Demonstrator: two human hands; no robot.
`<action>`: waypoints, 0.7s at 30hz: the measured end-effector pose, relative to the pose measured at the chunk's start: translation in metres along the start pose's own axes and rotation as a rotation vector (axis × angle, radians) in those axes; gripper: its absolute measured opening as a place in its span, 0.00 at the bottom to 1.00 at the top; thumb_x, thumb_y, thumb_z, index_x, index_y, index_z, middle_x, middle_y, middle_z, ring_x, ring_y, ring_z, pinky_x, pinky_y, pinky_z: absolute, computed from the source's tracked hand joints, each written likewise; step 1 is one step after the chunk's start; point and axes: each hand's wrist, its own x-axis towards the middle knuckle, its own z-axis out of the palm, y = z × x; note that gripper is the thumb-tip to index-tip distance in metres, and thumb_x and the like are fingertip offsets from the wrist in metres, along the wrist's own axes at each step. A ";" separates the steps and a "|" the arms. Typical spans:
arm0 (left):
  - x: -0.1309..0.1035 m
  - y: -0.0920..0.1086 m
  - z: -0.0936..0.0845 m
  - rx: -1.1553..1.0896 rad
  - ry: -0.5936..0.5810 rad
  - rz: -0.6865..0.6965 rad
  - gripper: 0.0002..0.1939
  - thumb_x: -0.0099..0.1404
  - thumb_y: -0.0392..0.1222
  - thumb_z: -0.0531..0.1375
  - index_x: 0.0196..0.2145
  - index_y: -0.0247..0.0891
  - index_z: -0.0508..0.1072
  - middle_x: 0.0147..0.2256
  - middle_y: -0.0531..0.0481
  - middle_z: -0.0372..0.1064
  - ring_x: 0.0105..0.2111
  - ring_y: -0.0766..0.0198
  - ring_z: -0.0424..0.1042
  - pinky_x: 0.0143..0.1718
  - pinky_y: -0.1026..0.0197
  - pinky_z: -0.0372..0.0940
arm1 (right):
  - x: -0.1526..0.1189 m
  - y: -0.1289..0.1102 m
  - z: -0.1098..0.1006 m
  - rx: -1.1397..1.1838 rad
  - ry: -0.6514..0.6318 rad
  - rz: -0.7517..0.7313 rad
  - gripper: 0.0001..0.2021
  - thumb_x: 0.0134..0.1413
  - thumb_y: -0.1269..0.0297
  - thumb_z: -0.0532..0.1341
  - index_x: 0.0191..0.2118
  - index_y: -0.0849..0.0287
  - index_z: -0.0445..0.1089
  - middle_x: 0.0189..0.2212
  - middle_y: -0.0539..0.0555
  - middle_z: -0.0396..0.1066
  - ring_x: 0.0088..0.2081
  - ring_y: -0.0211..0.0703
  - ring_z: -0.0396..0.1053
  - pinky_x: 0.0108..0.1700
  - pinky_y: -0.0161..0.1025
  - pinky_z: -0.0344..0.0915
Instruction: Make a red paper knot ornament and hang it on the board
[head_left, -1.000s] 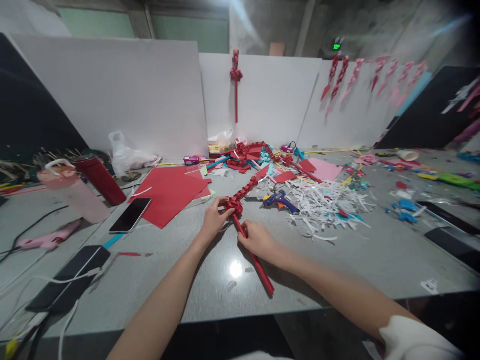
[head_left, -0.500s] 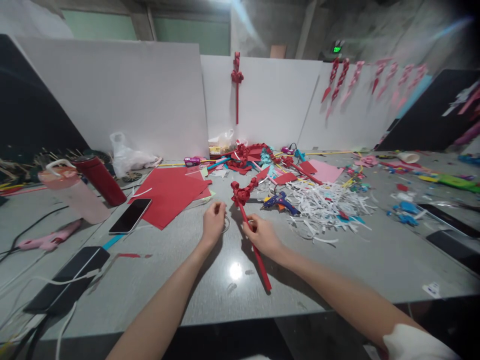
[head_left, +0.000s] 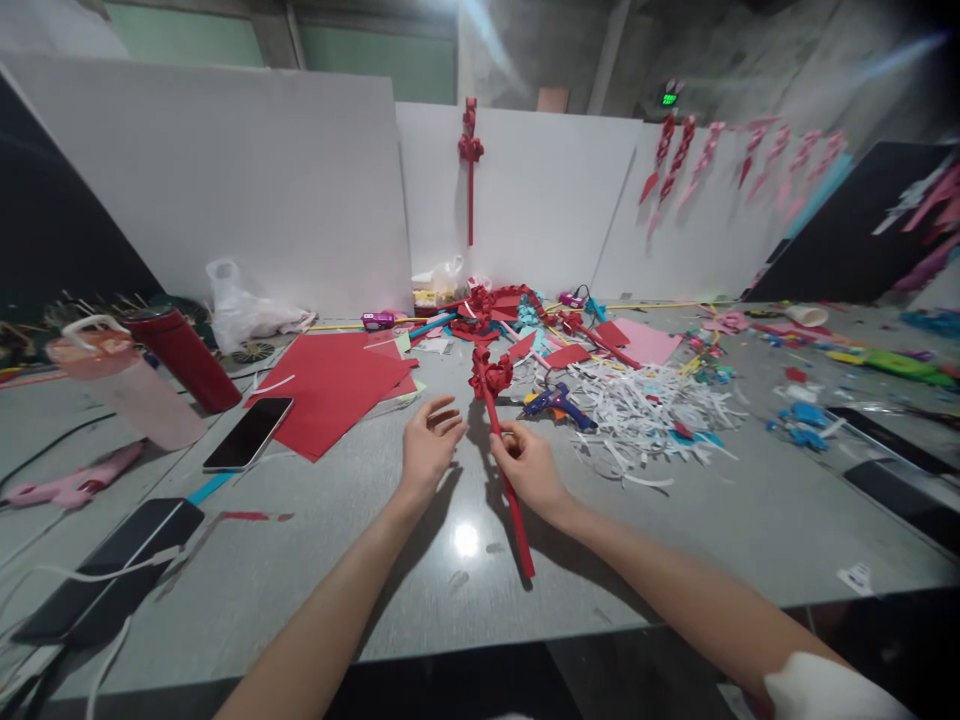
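A red paper stick with a curled-paper flower at its far end (head_left: 513, 510) is pinched in my right hand (head_left: 531, 468), about the middle of its stem. The stick slants toward me above the grey table, its curly head (head_left: 491, 373) pointing away. My left hand (head_left: 433, 445) hovers just left of the stick, fingers loosely spread and nothing seen in them. A blue glue gun (head_left: 559, 404) lies just beyond my right hand. Left of my left hand lie red paper sheets (head_left: 322, 385).
A heap of white paper strips (head_left: 660, 410) spreads to the right. A phone (head_left: 249, 434), pink bottle (head_left: 127, 390), red flask (head_left: 184, 360), pink glue gun (head_left: 79, 480) and black power bank (head_left: 112, 570) with cables stand or lie left. A similar red piece (head_left: 471, 170) hangs on the white board.
My left hand has opened from a pinch, and the pale loop beside it no longer shows. The curly head has turned and tilted slightly in my right hand, which keeps its hold.
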 end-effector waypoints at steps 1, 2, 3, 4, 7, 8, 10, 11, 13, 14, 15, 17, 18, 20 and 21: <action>0.003 -0.002 -0.003 -0.019 -0.006 -0.029 0.24 0.54 0.40 0.73 0.48 0.37 0.75 0.47 0.39 0.79 0.46 0.53 0.81 0.50 0.51 0.76 | 0.000 0.000 0.000 0.003 0.002 0.002 0.17 0.66 0.48 0.60 0.43 0.58 0.74 0.21 0.42 0.55 0.23 0.36 0.54 0.27 0.36 0.51; 0.004 -0.003 -0.005 -0.021 -0.011 -0.061 0.25 0.53 0.40 0.75 0.47 0.36 0.76 0.43 0.40 0.80 0.44 0.53 0.81 0.48 0.51 0.76 | 0.000 0.000 0.000 0.009 0.002 0.006 0.17 0.66 0.48 0.60 0.43 0.58 0.74 0.20 0.42 0.55 0.23 0.36 0.54 0.27 0.36 0.51; 0.005 -0.005 -0.007 -0.007 -0.012 -0.089 0.25 0.52 0.41 0.76 0.46 0.35 0.76 0.39 0.42 0.80 0.41 0.54 0.82 0.46 0.51 0.76 | 0.000 0.000 0.000 0.019 0.003 0.010 0.17 0.66 0.48 0.60 0.43 0.58 0.74 0.20 0.42 0.55 0.22 0.36 0.54 0.26 0.36 0.51; 0.006 -0.006 -0.007 0.019 -0.010 -0.111 0.25 0.50 0.42 0.77 0.45 0.35 0.77 0.34 0.43 0.80 0.37 0.54 0.81 0.42 0.53 0.76 | 0.000 0.000 -0.001 0.030 0.003 0.013 0.17 0.66 0.48 0.60 0.43 0.58 0.74 0.20 0.42 0.55 0.22 0.36 0.54 0.26 0.36 0.50; 0.003 -0.007 -0.005 0.119 -0.018 -0.140 0.22 0.50 0.49 0.78 0.39 0.35 0.79 0.28 0.47 0.78 0.27 0.59 0.77 0.30 0.59 0.71 | 0.001 -0.002 -0.001 0.050 0.003 0.013 0.18 0.66 0.47 0.61 0.43 0.58 0.74 0.20 0.42 0.55 0.22 0.36 0.54 0.26 0.36 0.51; 0.001 -0.006 -0.003 0.140 -0.024 -0.140 0.21 0.53 0.53 0.76 0.37 0.36 0.80 0.28 0.47 0.77 0.26 0.61 0.75 0.27 0.60 0.69 | 0.001 -0.002 -0.001 0.053 0.004 0.013 0.18 0.65 0.46 0.61 0.42 0.58 0.75 0.20 0.42 0.55 0.22 0.36 0.53 0.26 0.36 0.51; -0.003 -0.004 0.003 0.112 -0.073 -0.157 0.21 0.61 0.60 0.71 0.35 0.37 0.81 0.30 0.45 0.78 0.26 0.62 0.75 0.27 0.62 0.67 | 0.000 -0.003 0.001 0.066 -0.003 0.018 0.19 0.65 0.45 0.60 0.43 0.58 0.75 0.20 0.42 0.54 0.22 0.37 0.52 0.25 0.36 0.50; -0.006 -0.003 0.006 0.057 -0.120 -0.176 0.23 0.63 0.63 0.68 0.35 0.37 0.82 0.33 0.44 0.79 0.29 0.62 0.76 0.29 0.62 0.68 | -0.001 -0.004 0.002 0.078 -0.015 0.022 0.20 0.65 0.44 0.60 0.44 0.58 0.75 0.20 0.42 0.54 0.22 0.37 0.52 0.25 0.36 0.50; -0.011 -0.001 0.013 -0.099 -0.241 -0.228 0.25 0.65 0.65 0.66 0.38 0.38 0.83 0.38 0.41 0.81 0.35 0.60 0.78 0.36 0.61 0.71 | -0.003 -0.005 0.005 0.104 -0.057 0.026 0.20 0.66 0.44 0.60 0.45 0.58 0.75 0.20 0.42 0.54 0.22 0.36 0.52 0.25 0.36 0.50; -0.013 -0.001 0.015 -0.171 -0.291 -0.252 0.24 0.63 0.64 0.68 0.39 0.38 0.83 0.39 0.41 0.81 0.37 0.59 0.79 0.39 0.60 0.72 | -0.005 -0.006 0.005 0.109 -0.077 0.023 0.20 0.66 0.45 0.59 0.46 0.58 0.74 0.20 0.42 0.55 0.22 0.36 0.52 0.25 0.36 0.51; -0.015 0.000 0.017 -0.224 -0.323 -0.275 0.24 0.62 0.63 0.70 0.39 0.38 0.83 0.40 0.41 0.81 0.39 0.58 0.79 0.41 0.60 0.72 | -0.006 -0.007 0.005 0.099 -0.092 0.011 0.19 0.67 0.45 0.59 0.46 0.58 0.74 0.21 0.43 0.58 0.22 0.37 0.54 0.26 0.36 0.52; -0.018 0.000 0.019 -0.267 -0.340 -0.307 0.23 0.59 0.61 0.73 0.38 0.38 0.83 0.39 0.41 0.81 0.40 0.57 0.79 0.42 0.59 0.72 | -0.007 -0.011 -0.001 0.010 -0.110 -0.055 0.17 0.68 0.47 0.59 0.40 0.57 0.73 0.22 0.45 0.63 0.24 0.37 0.58 0.28 0.36 0.55; -0.018 0.001 0.019 -0.269 -0.332 -0.317 0.23 0.58 0.61 0.73 0.38 0.38 0.83 0.39 0.41 0.81 0.39 0.57 0.79 0.42 0.58 0.72 | -0.006 -0.012 -0.005 -0.060 -0.099 -0.100 0.18 0.68 0.48 0.59 0.35 0.57 0.72 0.22 0.46 0.64 0.24 0.37 0.59 0.29 0.37 0.56; -0.018 0.002 0.017 -0.267 -0.322 -0.330 0.23 0.58 0.61 0.73 0.37 0.37 0.82 0.38 0.41 0.80 0.39 0.58 0.78 0.43 0.57 0.73 | 0.000 -0.015 -0.019 -0.184 -0.015 -0.179 0.21 0.69 0.48 0.59 0.27 0.56 0.67 0.22 0.48 0.65 0.25 0.38 0.60 0.32 0.38 0.58; -0.018 0.002 0.016 -0.270 -0.322 -0.337 0.23 0.58 0.61 0.73 0.38 0.37 0.82 0.38 0.41 0.80 0.38 0.58 0.78 0.44 0.56 0.73 | 0.005 -0.016 -0.026 -0.209 0.064 -0.198 0.22 0.69 0.48 0.59 0.27 0.56 0.66 0.21 0.48 0.65 0.25 0.39 0.61 0.32 0.38 0.59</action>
